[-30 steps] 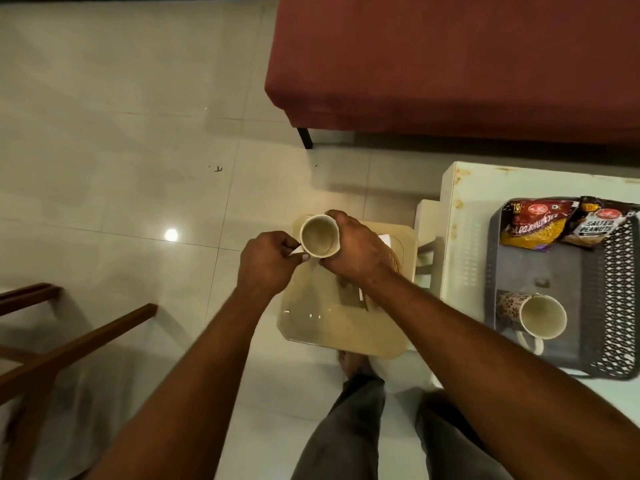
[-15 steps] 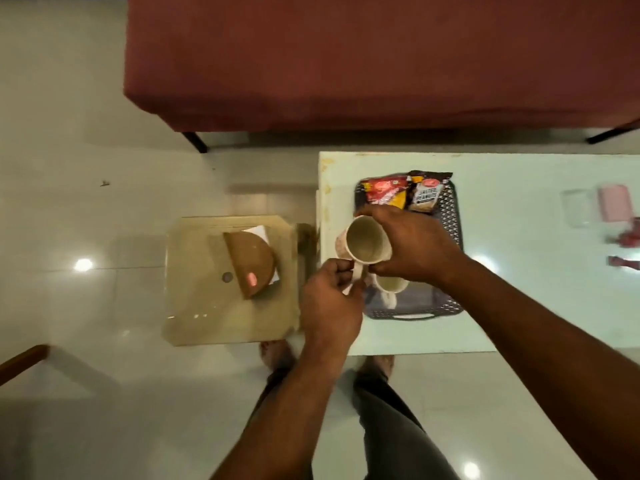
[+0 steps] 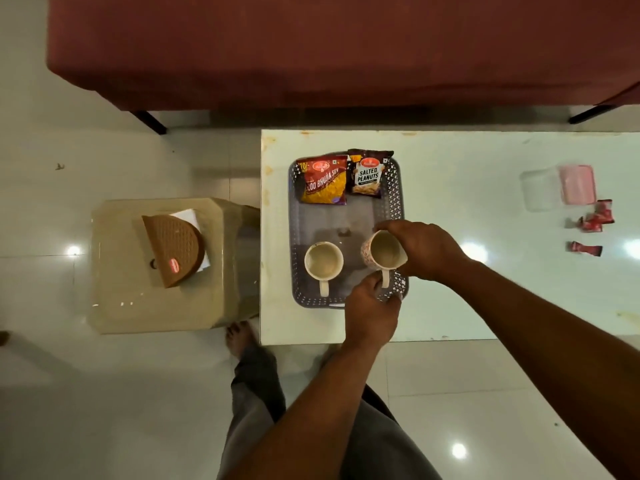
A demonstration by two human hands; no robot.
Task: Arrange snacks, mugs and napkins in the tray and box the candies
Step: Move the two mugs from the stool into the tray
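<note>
A white table (image 3: 485, 299) with rust-stained edges spreads beneath and to the right of the fingers (image 3: 389, 226). Beyond the fingers, past the table's far edge, a maroon sofa (image 3: 311, 46) stands on dark legs (image 3: 149, 121). To the left of the fingers, just beside the table's end, sits a beige plastic stool (image 3: 121, 306). Glossy pale floor tiles (image 3: 104, 410) surround them all, catching bright light glints (image 3: 459, 450) nearer the camera than the fingers and far to their left.

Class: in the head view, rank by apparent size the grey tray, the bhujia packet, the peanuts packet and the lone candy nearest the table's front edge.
1. Grey tray
2. Bhujia packet
3. Peanuts packet
4. Lone candy
</note>
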